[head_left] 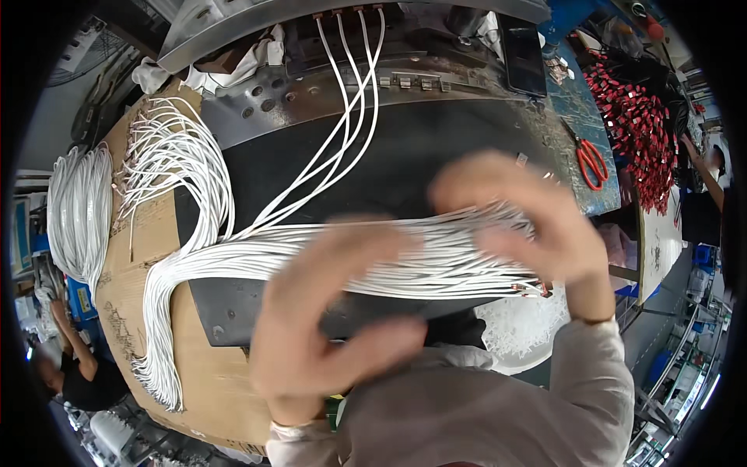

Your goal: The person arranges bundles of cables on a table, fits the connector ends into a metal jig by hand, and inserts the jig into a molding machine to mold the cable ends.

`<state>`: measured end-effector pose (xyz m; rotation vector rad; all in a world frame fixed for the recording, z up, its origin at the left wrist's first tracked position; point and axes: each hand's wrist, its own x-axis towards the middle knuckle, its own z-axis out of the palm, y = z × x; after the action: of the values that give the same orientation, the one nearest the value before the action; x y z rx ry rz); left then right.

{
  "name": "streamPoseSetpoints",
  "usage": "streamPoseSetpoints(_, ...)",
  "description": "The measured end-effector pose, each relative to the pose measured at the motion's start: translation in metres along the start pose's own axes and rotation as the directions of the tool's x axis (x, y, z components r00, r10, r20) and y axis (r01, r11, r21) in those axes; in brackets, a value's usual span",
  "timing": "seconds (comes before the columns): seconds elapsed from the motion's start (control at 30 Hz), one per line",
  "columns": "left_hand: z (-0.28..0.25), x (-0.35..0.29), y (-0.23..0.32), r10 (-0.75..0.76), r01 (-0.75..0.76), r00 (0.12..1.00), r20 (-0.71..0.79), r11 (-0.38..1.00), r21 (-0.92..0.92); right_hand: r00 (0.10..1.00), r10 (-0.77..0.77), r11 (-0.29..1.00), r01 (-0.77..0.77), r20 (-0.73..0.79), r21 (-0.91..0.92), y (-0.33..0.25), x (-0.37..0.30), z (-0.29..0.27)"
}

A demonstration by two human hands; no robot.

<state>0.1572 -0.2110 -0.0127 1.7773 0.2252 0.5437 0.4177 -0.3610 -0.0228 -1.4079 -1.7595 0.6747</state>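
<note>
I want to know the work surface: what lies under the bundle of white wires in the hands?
Under the white wire bundle lies a dark mat over brown cardboard. Both hands, left and right, cover parts below.

White wires point(327, 261) cross a black mat point(436, 148); scissors point(591, 162) are red.

- Both hands are right in the middle: left hand point(327, 311) and right hand point(529, 226) sit on the white wire bundle point(311, 261), which cuts across the whole black mat point(436, 140).
- Bare mat above the bundle gives some room, but four wires point(346, 101) run down through it.
- Far left's crowded: fanned wire ends point(167, 156) and a coil point(78, 210).
- Right side: red scissors point(591, 162), then a pile of red clips point(642, 128).
- Phone point(523, 54) blocks the top right.
</note>
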Motion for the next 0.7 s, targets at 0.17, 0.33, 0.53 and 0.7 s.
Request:
streamPoseSetpoints(0.17, 0.021, -0.159, -0.059, -0.474, 0.519, 0.844, 0.252, 0.601, -0.608, 0.684, -0.078, 0.396, -0.646, 0.725, 0.652, -0.007, -0.149, 0.111)
streamPoseSetpoints(0.33, 0.049, -0.232, -0.128, -0.724, 0.242, 0.665, -0.186, 0.443, -0.863, 0.398, 0.915, 0.066, -0.316, 0.069, 0.946, 0.032, -0.212, 0.216)
streamPoseSetpoints(0.53, 0.054, -0.246, -0.158, -0.804, 0.374, 0.398, -0.441, 0.581, -0.723, 0.555, 0.808, 0.108, 0.187, -0.195, 0.976, 0.053, -0.215, 0.238)
streamPoseSetpoints(0.7, 0.044, -0.256, -0.154, -0.796, 0.417, 0.436, -0.419, 0.592, -0.690, 0.508, 0.844, 0.124, 0.128, -0.173, 0.984, 0.050, -0.216, 0.233)
